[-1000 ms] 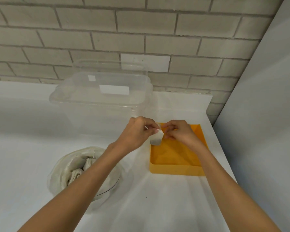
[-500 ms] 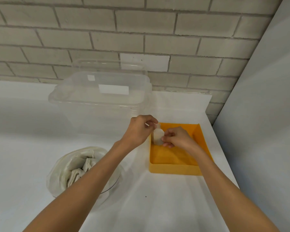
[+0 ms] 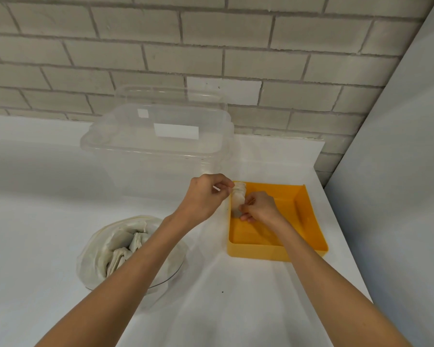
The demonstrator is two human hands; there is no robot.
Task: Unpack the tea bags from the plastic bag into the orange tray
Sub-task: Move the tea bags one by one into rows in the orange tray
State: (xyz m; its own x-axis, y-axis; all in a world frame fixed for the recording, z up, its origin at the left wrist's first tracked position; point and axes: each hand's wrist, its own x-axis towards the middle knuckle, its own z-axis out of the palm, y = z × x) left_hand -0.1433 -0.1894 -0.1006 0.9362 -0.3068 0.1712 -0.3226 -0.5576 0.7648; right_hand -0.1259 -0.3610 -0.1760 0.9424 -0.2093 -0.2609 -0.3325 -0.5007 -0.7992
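Tea bags (image 3: 238, 199), papery stack, pinched between left hand (image 3: 205, 196) and right hand (image 3: 260, 207).

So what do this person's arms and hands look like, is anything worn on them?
Nothing worn that shows. The left forearm and right forearm are bare down to the picture's edge, no sleeves. The left hand and right hand are bare too: no gloves, no watch or bracelet, no rings that I can make out.
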